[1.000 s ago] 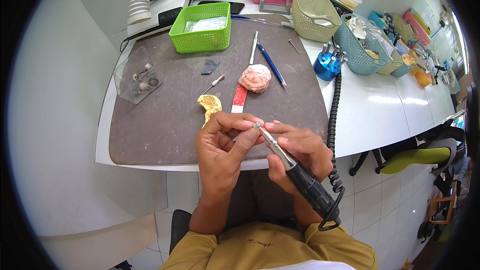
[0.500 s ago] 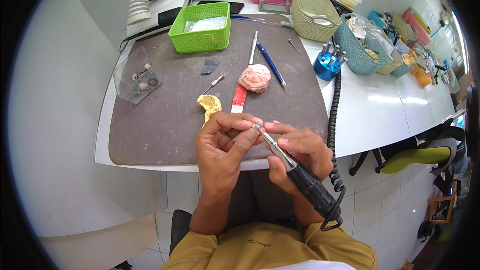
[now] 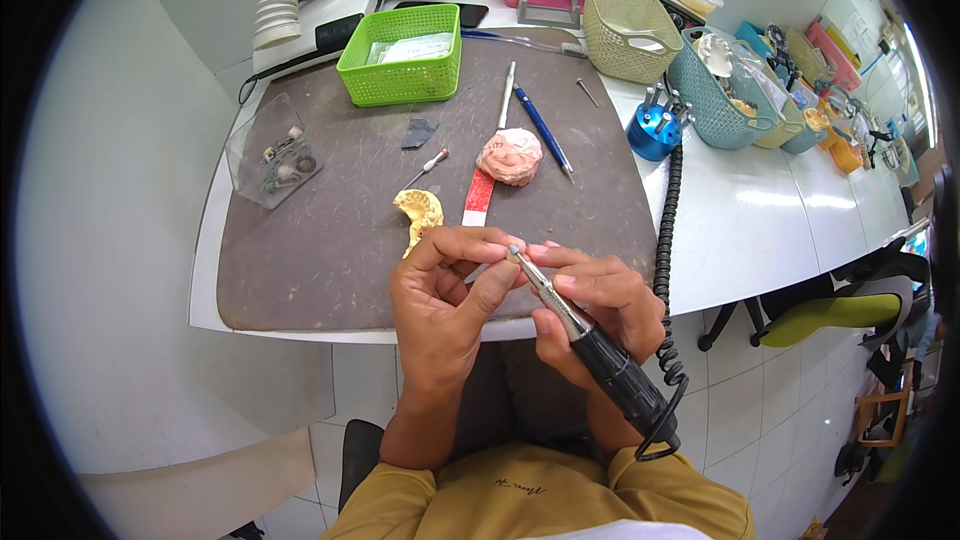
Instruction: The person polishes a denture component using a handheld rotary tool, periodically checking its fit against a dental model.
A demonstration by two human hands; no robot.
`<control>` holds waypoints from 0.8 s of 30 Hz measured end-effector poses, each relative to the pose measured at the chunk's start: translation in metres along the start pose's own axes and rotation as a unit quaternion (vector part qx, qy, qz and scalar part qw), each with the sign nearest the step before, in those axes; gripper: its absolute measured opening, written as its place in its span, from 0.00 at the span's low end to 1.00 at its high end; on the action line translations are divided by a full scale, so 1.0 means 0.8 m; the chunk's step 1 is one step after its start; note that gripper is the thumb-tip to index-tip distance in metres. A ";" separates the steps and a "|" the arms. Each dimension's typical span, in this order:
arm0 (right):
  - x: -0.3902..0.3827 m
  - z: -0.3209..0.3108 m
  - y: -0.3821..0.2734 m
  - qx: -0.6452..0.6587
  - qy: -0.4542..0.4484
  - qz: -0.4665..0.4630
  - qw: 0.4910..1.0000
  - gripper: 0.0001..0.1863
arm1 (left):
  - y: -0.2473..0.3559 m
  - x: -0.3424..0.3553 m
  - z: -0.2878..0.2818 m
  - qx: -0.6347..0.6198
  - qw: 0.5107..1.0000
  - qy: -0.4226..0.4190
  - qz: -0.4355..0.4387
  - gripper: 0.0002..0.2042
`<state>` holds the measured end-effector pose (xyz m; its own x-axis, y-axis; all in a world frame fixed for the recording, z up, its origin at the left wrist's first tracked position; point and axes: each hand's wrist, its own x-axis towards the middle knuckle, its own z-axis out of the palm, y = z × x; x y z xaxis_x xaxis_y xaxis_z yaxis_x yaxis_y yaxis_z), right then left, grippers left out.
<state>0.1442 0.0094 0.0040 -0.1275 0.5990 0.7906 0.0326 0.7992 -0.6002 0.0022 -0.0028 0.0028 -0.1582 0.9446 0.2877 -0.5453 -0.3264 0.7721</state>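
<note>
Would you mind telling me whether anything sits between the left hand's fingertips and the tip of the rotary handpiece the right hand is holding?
Nothing visible does. The left hand pinches right at the tip of the rotary handpiece, which the right hand grips. The yellow dental cast and red-and-white strip lie farther back on the mat.

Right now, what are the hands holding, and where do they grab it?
The right hand grips a rotary handpiece around its middle. The left hand pinches at its tip; anything held there is hidden.

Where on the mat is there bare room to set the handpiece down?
The mat's front left, between the clear box and the yellow cast, is bare; so is its right side, between the pink cast and the coiled cord. The middle is crowded with tools, the back with baskets.
</note>
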 end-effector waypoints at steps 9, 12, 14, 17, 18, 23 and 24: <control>0.001 0.000 -0.002 0.007 -0.002 0.000 1.000 0.17 | 0.002 -0.001 -0.001 0.002 1.000 0.000 -0.002 0.07; 0.000 0.000 -0.001 0.009 -0.001 0.003 1.000 0.17 | 0.001 0.000 -0.001 -0.006 1.000 -0.008 0.003 0.06; 0.001 -0.001 0.000 0.009 -0.007 -0.015 1.000 0.17 | 0.002 -0.001 -0.002 -0.002 1.000 -0.009 0.006 0.06; -0.002 0.001 0.002 0.024 0.032 -0.006 0.999 0.17 | 0.006 0.000 0.005 -0.001 0.999 0.018 -0.026 0.06; -0.002 0.003 0.002 0.034 0.052 0.002 0.998 0.17 | 0.006 -0.001 0.004 -0.001 1.000 0.015 -0.020 0.06; -0.003 0.002 0.005 0.025 0.051 -0.011 0.998 0.17 | 0.004 0.000 0.003 -0.015 1.000 0.008 -0.005 0.07; -0.003 0.002 0.006 0.024 0.052 -0.011 0.998 0.17 | 0.003 0.000 0.002 -0.016 1.000 0.008 -0.005 0.07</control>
<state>0.1428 0.0114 -0.0010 -0.0245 0.5846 0.8110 -0.0166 0.8109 -0.5850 0.0021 -0.0034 0.0057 -0.1643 0.9486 0.2705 -0.5727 -0.3150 0.7568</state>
